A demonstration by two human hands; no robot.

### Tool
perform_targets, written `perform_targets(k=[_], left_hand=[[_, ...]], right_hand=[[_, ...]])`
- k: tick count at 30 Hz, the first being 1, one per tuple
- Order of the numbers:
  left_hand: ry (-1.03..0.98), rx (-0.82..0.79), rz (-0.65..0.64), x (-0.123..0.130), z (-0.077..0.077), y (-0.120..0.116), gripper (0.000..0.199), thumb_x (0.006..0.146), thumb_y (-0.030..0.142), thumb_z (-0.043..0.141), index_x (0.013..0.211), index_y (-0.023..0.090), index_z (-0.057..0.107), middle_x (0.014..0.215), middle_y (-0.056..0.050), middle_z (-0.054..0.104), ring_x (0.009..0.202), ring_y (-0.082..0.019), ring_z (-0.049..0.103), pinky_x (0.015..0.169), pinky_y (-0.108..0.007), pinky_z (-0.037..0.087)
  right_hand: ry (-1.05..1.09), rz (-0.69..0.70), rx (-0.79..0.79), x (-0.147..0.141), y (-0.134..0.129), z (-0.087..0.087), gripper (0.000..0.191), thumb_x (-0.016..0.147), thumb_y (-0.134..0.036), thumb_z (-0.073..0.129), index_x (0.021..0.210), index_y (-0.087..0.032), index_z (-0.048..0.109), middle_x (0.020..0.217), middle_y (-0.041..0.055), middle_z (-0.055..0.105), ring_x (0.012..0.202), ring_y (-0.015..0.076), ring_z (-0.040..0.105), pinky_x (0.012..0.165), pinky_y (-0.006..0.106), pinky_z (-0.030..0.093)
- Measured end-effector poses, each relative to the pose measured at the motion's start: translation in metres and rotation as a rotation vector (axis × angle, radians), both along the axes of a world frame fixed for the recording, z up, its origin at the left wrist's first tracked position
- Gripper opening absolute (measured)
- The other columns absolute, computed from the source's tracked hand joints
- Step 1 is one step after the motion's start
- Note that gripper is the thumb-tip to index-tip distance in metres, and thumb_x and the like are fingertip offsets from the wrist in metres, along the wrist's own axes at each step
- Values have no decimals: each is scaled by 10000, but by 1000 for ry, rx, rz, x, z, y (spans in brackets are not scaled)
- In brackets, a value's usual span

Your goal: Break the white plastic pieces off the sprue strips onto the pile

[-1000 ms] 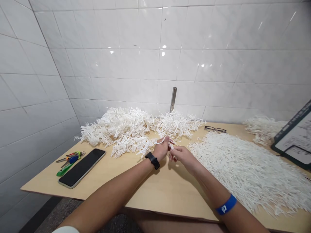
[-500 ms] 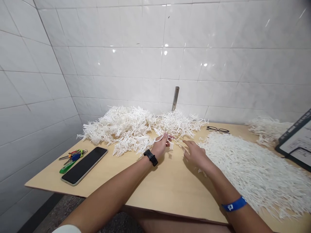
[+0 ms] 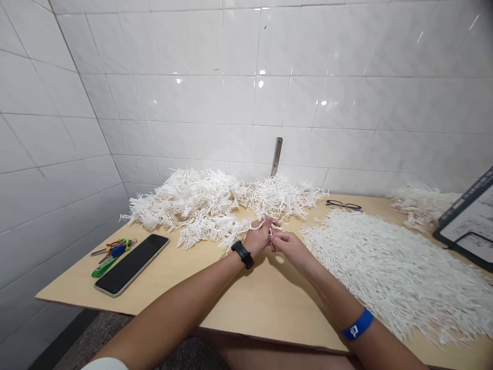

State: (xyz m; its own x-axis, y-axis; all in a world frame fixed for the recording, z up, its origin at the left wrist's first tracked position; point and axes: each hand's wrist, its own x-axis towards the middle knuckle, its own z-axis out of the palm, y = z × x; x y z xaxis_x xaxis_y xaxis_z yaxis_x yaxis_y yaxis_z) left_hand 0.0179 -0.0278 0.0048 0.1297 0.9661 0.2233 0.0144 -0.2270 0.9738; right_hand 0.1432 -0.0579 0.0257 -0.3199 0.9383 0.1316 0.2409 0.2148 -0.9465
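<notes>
Spindly, curved white strands — in left hand and right hand

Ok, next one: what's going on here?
A person works with both hands close together over a table. The left hand holds some white strands; the right hand is right up against it, but exactly what its fingers grip is too small to tell. Beyond the hands lies a tangled white heap, and to the right a broad spread of loose white pieces. A phone lies at the left.
</notes>
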Motion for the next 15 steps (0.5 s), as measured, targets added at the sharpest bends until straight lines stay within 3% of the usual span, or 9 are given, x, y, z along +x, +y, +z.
perform_targets(k=[4, 8, 10, 13, 15], left_hand=[[-89, -69, 51, 1, 0, 3, 525, 864, 633, 411, 834, 154, 625, 448, 26, 500, 448, -132, 534, 503, -257, 458], [-331, -199, 218, -12, 2, 18, 482, 881, 610, 403, 839, 160, 572, 362, 75, 368, 402, -112, 463, 605, -299, 532], [-330, -154, 231, -21, 5, 23, 481, 853, 624, 456, 851, 158, 580, 376, 77, 371, 416, -109, 470, 643, -310, 543], [-297, -130, 214, -27, 9, 22, 537, 817, 662, 482, 894, 148, 616, 456, 37, 475, 497, -122, 544, 660, -301, 539], [-292, -150, 165, -25, 11, 18, 572, 806, 680, 477, 900, 138, 632, 552, -6, 561, 542, -123, 570, 652, -290, 531]], right_hand=[[-53, 71, -41, -2, -11, 7, 264, 728, -291, 521, 489, -180, 509, 692, 19, 541, 632, 132, 461, 610, 280, 366], [-151, 221, 27, -8, -15, -1, 237, 721, -245, 516, 512, -175, 604, 927, 70, 612, 809, 182, 570, 698, 292, 427], [-219, 122, 108, -6, -10, -7, 264, 761, -295, 538, 539, -180, 622, 931, 78, 616, 828, 195, 578, 744, 306, 431], [-369, -183, 196, 15, 4, -11, 347, 812, -422, 540, 565, -188, 610, 828, 86, 623, 734, 201, 557, 706, 330, 410], [-504, -338, 253, 36, 16, -13, 365, 842, -411, 499, 569, -190, 597, 794, 97, 619, 724, 213, 547, 692, 341, 390]])
